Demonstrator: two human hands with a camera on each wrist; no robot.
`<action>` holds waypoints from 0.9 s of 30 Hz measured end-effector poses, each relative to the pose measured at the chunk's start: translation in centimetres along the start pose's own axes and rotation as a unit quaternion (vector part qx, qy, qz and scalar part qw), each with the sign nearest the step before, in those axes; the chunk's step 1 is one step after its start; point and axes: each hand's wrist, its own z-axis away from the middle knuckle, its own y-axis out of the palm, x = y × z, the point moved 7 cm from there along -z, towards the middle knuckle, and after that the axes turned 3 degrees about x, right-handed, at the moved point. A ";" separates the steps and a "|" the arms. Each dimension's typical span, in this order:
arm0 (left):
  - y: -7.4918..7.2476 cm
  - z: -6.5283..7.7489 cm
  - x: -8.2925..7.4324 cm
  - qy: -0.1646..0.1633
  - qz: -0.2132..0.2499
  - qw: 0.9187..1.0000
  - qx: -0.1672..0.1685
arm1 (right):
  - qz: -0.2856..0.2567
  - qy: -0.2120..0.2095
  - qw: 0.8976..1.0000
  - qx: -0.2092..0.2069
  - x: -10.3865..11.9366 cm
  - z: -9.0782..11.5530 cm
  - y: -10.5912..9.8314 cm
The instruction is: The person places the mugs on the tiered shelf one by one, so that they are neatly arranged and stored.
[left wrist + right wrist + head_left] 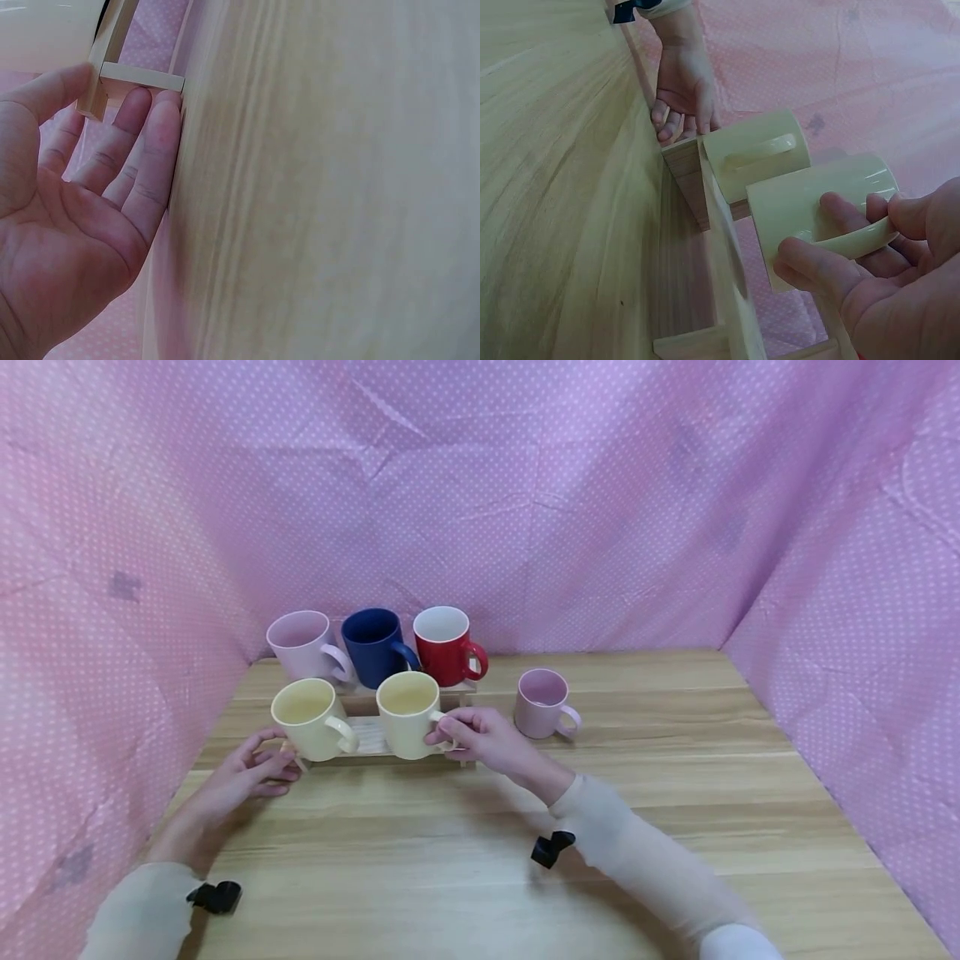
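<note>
A two-level wooden rack (369, 737) stands on the table with mugs on both levels. My right hand (483, 742) grips the handle of a pale yellow mug (407, 720), its base over the right part of the lower shelf. In the right wrist view, thumb and fingers wrap that handle (859, 238). To its left, another pale yellow mug (306, 727) sits on the lower shelf, handle toward the right. At the rack's left end, my left hand (243, 775) holds the shelf's edge, thumb on the board (97, 90) and fingers beneath it.
On the upper level stand a light pink mug (303, 652), a dark blue mug (372, 656) and a red mug (444, 656) with a white inside. A mauve mug (536, 714) is on the table right of the rack. Pink dotted cloth (600, 527) surrounds the table.
</note>
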 end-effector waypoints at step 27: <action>0.1 0.0 -0.1 0.016 0.014 1.000 0.012 | 0.055 -0.040 0.997 -0.028 -1.9 -4.1 2.2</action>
